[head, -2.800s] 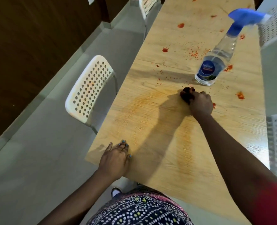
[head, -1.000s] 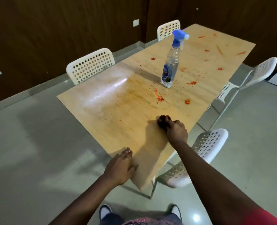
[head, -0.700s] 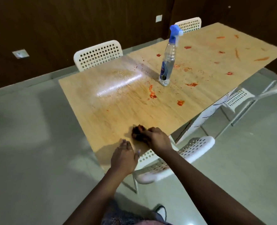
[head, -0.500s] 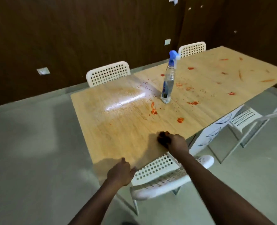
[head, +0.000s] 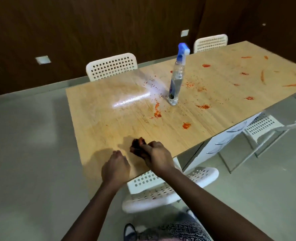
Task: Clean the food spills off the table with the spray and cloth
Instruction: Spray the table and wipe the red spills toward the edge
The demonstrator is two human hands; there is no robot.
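My right hand (head: 156, 156) grips a small dark cloth (head: 138, 146) bunched against the wooden table (head: 119, 122) near its front corner. My left hand (head: 115, 166) rests at the table's near edge just left of the cloth, fingers loosely bent, holding nothing. A clear spray bottle (head: 176, 79) with a blue trigger head stands upright mid-table, well beyond both hands. Red food spills (head: 186, 125) dot the surface around and past the bottle; more smears (head: 292, 84) lie at the far right. The near left part of the table shines wet.
A white perforated chair (head: 162, 190) sits tucked under the table corner right below my hands. Two more white chairs (head: 111, 66) stand along the far side and another chair (head: 265, 126) at the right. Grey floor surrounds the table; a dark wood wall is behind.
I have stepped round to the table's corner. My right hand drew the cloth back toward the near edge, close to my left hand. The bottle has stayed put.
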